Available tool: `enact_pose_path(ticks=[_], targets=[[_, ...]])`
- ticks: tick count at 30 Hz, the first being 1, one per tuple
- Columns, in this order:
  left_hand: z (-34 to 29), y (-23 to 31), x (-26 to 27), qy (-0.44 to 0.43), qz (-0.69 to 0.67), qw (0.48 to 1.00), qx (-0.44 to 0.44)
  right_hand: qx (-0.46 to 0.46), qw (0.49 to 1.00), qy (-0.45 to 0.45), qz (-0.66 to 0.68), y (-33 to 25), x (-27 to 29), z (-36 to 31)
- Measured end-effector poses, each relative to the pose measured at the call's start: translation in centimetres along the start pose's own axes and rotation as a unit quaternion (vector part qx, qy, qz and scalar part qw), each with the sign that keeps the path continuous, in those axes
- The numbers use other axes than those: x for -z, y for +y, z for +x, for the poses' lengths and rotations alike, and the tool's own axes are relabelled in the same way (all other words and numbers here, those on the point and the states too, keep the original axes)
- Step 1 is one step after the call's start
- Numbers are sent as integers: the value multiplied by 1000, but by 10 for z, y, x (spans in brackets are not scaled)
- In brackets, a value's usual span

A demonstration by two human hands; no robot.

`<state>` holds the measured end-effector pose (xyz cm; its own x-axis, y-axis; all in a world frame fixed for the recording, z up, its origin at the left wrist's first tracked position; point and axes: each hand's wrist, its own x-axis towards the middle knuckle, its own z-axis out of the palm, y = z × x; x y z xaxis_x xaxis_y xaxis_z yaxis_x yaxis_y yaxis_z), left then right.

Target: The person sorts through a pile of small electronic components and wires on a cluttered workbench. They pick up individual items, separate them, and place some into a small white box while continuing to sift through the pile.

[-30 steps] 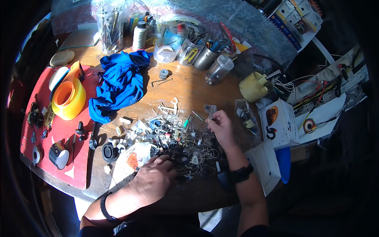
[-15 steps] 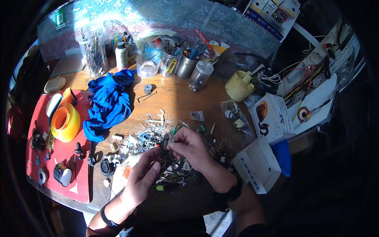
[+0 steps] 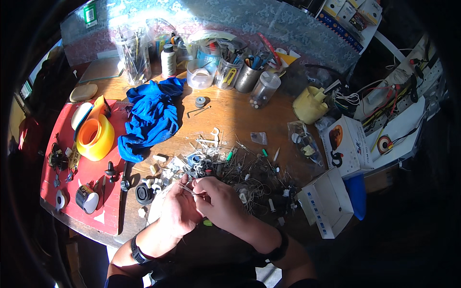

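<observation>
My left hand (image 3: 178,212) is half curled, palm turned up, near the front edge of the table. Against it, my right hand (image 3: 220,200) is closed in a pinch, knuckles up. A thin, pale wire-like piece (image 3: 188,190) runs between the two hands; its exact kind is too small to tell. The left fingers seem closed about its other end, partly hidden. Just beyond the hands spreads a heap of small hardware (image 3: 204,161): thin metal rods, wires, white plastic bits and dark parts. A green piece (image 3: 229,156) stands out in it.
On the left, a red board (image 3: 108,206) carries a yellow-orange container (image 3: 98,144) and a tape roll (image 3: 88,199). A blue cloth (image 3: 153,117) lies beside it. Tool cups (image 3: 247,79) and a thread spool (image 3: 168,61) line the back. An open white box (image 3: 326,206) stands right.
My right hand has come down and left from above the heap to my left hand, and the two now meet. The view has shifted, so the table appears farther right.
</observation>
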<state>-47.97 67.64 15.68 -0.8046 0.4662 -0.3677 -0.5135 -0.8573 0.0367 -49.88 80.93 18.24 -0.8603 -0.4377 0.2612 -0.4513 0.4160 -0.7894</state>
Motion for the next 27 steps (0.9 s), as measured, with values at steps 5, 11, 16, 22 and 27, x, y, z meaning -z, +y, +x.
enact_pose_path(ticks=[5,11,16,22,27], targets=[[4,10,3,-5,-14,1000,-18,75,996,52,21,-5,-4,6],[6,16,-4,-91,-63,992,-56,48,991,125,3,-9,13,5],[7,17,-6,-55,-36,994,-85,-98,994,5,55,-14,13,-10],[7,19,-1,-80,-70,994,-35,-24,998,50,-9,-7,2,-13],[8,15,-2,-67,-25,996,-61,-44,998,43,-23,-5,0,-14]])
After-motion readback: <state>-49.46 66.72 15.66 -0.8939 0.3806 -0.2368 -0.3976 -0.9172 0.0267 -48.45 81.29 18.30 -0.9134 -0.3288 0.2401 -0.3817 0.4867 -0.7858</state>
